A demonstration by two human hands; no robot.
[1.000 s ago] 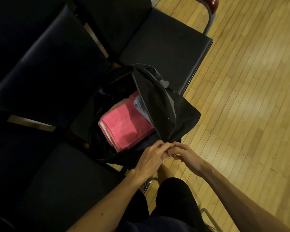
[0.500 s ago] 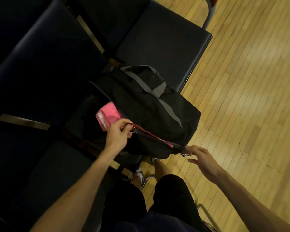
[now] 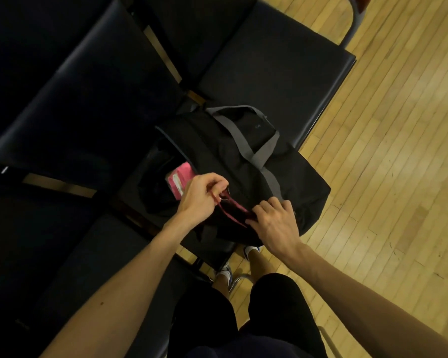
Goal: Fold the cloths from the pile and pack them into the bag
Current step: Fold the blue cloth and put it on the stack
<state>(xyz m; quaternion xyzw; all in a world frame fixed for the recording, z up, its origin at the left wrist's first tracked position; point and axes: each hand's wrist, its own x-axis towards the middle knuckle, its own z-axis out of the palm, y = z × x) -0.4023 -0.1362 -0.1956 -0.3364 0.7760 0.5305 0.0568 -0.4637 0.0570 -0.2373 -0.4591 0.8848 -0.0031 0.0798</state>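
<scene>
A black duffel bag with grey straps lies on a dark seat, its top flap laid over most of the opening. A folded pink cloth shows in the gap left at the bag's near-left corner. My left hand pinches the zipper pull with its ring beside the pink cloth. Along the near edge runs the pink zipper line, between my two hands. My right hand grips the bag's fabric at the zipper line.
Dark padded seats on a metal frame surround the bag to the left and behind. Wooden floor lies to the right. My legs in black shorts and my shoes are below the bag.
The flap has come down over the pink cloth. My left hand drew the zipper pull leftwards along the edge. My right hand moved from the bag's right corner onto the zipper line.
</scene>
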